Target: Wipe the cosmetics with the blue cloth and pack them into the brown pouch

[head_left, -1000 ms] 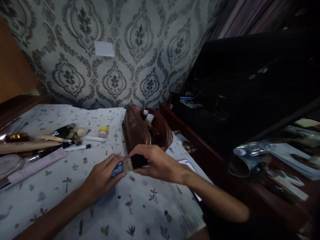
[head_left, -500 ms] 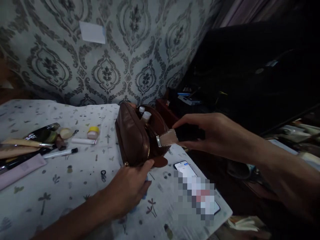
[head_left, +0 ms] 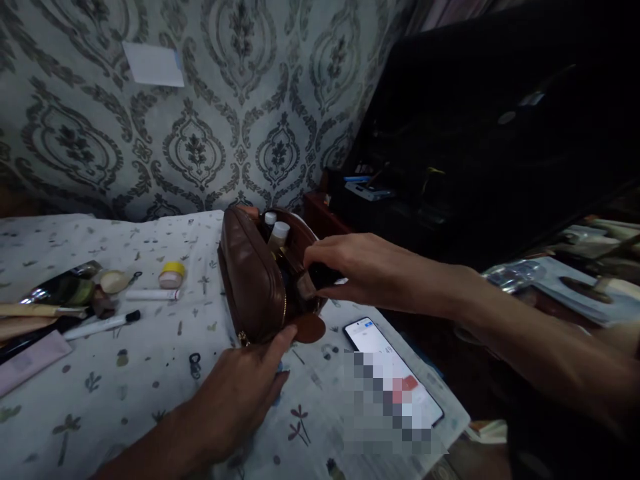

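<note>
A brown zippered makeup bag (head_left: pixel 250 273) stands open on the patterned cloth. Two bottles with white caps, the nearer one (head_left: pixel 279 235), show inside it. My right hand (head_left: pixel 365 267) is closed around the black cap of a beige foundation bottle (head_left: pixel 306 287), whose glass end points down into the bag's mouth. My left hand (head_left: pixel 245 387) is at the bag's near end, its fingertips against the lower edge by a rounded brown flap (head_left: pixel 309 329); its thumb is lower, and a bit of blue shows beneath.
A lit phone (head_left: pixel 370 340) lies near the table's right edge. At the left are makeup brushes (head_left: pixel 45 311), a pink tube (head_left: pixel 35 363), a yellow-lidded jar (head_left: pixel 171 275) and a white stick (head_left: pixel 153 295). A dark screen-like panel (head_left: pixel 475 133) rises at the right.
My right hand has moved left and lowered the foundation bottle into the bag's opening. My left hand stays at the bag's near end. The view has shifted slightly.
</note>
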`<state>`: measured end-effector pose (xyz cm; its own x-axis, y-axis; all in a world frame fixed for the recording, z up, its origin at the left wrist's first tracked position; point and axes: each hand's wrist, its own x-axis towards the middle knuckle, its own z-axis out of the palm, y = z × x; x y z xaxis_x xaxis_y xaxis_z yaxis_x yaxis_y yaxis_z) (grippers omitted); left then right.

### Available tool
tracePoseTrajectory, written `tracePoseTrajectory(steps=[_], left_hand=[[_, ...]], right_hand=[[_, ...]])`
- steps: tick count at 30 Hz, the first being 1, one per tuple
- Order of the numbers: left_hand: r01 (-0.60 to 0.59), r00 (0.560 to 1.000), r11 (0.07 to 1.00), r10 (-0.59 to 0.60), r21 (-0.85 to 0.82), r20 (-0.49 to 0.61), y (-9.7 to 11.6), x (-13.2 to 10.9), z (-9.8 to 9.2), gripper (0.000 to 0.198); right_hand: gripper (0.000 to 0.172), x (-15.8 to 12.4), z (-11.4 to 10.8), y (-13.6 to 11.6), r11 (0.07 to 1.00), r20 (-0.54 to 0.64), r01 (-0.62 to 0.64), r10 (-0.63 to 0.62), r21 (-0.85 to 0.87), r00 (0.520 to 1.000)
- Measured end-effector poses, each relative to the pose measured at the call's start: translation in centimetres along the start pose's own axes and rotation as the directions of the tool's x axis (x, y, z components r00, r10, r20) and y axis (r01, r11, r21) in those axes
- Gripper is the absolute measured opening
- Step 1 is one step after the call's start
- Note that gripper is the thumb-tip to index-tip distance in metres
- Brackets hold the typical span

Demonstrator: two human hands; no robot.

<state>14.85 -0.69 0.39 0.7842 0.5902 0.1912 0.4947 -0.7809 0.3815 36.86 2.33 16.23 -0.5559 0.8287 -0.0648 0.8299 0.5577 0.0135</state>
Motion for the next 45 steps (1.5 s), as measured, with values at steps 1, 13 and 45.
tracePoseTrajectory(steps=[1, 13, 45], left_hand=[[-0.003, 1.0, 1.0, 0.003, -0.001, 0.002, 0.0, 0.0, 0.0, 0.053], [0.049, 0.995, 0.999, -0.05, 0.017, 0.084, 0.2, 0.4, -0.5, 0.055], [0.029, 0.999, 0.999, -0.031, 0.035, 0.036, -0.3, -0.1, 0.2, 0.057]], right_hand=[[0.019, 0.5, 0.0, -0.2, 0.999, 0.031, 0.001, 0.001, -0.045, 1.0], [0.023, 4.3, 1.9, -1.3, 0.941, 0.194, 0.017, 0.052, -0.339, 0.98], [0.022, 4.2, 4.2, -0.8, 0.871, 0.047, -0.053, 0.087, -0.489, 0.995]])
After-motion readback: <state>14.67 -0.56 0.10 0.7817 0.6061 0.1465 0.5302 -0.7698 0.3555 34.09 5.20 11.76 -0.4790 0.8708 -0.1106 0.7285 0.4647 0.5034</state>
